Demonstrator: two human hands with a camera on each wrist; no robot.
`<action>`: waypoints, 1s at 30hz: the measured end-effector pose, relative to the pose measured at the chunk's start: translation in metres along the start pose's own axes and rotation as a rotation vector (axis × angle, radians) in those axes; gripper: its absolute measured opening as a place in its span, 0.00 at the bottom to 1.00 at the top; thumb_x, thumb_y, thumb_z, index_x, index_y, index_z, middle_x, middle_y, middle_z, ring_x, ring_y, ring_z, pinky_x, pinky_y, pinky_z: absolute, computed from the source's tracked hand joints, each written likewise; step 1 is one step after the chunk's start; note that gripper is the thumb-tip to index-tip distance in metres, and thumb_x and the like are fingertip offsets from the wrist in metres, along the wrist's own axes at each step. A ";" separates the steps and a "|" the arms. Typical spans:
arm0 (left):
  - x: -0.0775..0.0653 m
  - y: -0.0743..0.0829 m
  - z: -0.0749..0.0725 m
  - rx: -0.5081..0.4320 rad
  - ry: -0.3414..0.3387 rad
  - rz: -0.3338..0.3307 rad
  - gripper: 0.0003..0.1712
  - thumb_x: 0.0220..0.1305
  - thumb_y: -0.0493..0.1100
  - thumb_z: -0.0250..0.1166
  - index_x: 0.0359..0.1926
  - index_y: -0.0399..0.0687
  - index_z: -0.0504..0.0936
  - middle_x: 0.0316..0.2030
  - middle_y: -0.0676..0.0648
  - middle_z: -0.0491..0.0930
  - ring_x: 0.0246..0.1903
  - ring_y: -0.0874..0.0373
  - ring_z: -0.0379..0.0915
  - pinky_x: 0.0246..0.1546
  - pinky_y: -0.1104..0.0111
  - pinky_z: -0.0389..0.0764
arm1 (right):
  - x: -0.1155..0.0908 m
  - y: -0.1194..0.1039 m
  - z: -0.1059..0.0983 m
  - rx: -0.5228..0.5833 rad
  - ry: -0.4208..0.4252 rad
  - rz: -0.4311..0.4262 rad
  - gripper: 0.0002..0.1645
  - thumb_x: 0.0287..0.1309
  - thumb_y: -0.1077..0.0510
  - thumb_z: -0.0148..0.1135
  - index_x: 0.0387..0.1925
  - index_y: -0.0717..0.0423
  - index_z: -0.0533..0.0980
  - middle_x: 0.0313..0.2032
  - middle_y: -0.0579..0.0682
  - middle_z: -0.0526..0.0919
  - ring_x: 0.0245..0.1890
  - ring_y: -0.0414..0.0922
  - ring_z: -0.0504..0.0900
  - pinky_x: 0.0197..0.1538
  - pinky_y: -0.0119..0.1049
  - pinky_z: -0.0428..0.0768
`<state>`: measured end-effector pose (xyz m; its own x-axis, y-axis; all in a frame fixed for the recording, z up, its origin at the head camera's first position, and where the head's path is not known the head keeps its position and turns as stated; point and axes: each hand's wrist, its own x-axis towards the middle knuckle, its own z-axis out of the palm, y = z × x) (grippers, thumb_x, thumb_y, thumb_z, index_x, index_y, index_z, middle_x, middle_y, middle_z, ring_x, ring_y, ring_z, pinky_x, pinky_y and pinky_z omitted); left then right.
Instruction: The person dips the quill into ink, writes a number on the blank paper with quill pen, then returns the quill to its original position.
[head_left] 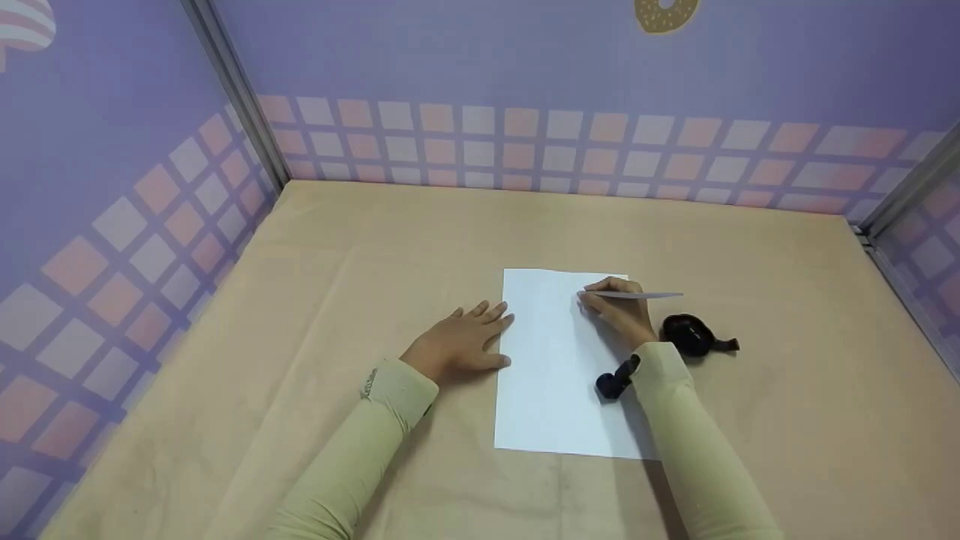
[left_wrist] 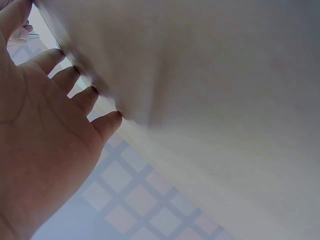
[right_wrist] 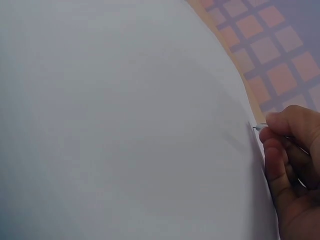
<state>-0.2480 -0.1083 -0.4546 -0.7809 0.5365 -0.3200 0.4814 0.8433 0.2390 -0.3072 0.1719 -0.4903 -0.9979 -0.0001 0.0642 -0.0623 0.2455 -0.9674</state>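
A white sheet of paper [head_left: 551, 360] lies flat on the table. My right hand [head_left: 619, 311] pinches a slim pale pen [head_left: 649, 295] over the paper's upper right part, its back end pointing right. In the right wrist view, the pen's dark-pointed tip [right_wrist: 259, 127] pokes out between thumb and fingers, close over the paper [right_wrist: 135, 120]. My left hand [head_left: 461, 343] rests palm down with fingers spread, fingertips on the paper's left edge. The left wrist view shows its palm [left_wrist: 45, 130] and straight fingers along the table surface.
Right of my right wrist sits a black rounded object [head_left: 688, 335] with a short tail. A small black piece [head_left: 615, 382] juts from the right cuff over the paper. Beige cloth [head_left: 360, 270] covers the table, with purple checked walls [head_left: 480, 142] behind and at the sides.
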 end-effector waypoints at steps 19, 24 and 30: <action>0.000 0.000 0.000 0.015 0.003 0.000 0.44 0.67 0.68 0.47 0.76 0.58 0.46 0.77 0.54 0.39 0.76 0.52 0.34 0.75 0.51 0.44 | 0.000 -0.006 0.003 0.061 -0.064 0.018 0.13 0.52 0.67 0.66 0.38 0.75 0.79 0.27 0.44 0.85 0.24 0.35 0.80 0.31 0.24 0.78; -0.001 0.001 0.000 -0.002 0.005 -0.004 0.44 0.67 0.67 0.48 0.76 0.58 0.46 0.77 0.54 0.39 0.76 0.53 0.33 0.75 0.51 0.43 | 0.002 0.000 0.005 0.012 -0.055 -0.005 0.12 0.53 0.65 0.67 0.37 0.72 0.80 0.26 0.38 0.84 0.24 0.33 0.80 0.31 0.23 0.78; -0.002 0.002 -0.001 -0.015 0.001 -0.012 0.44 0.67 0.67 0.49 0.76 0.59 0.46 0.77 0.55 0.39 0.76 0.53 0.33 0.75 0.51 0.42 | 0.000 -0.003 0.005 -0.012 -0.058 0.011 0.12 0.53 0.64 0.67 0.37 0.71 0.80 0.30 0.44 0.86 0.26 0.33 0.80 0.32 0.23 0.78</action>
<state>-0.2457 -0.1079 -0.4526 -0.7868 0.5266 -0.3220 0.4660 0.8489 0.2494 -0.3075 0.1661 -0.4890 -0.9978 -0.0530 0.0387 -0.0512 0.2576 -0.9649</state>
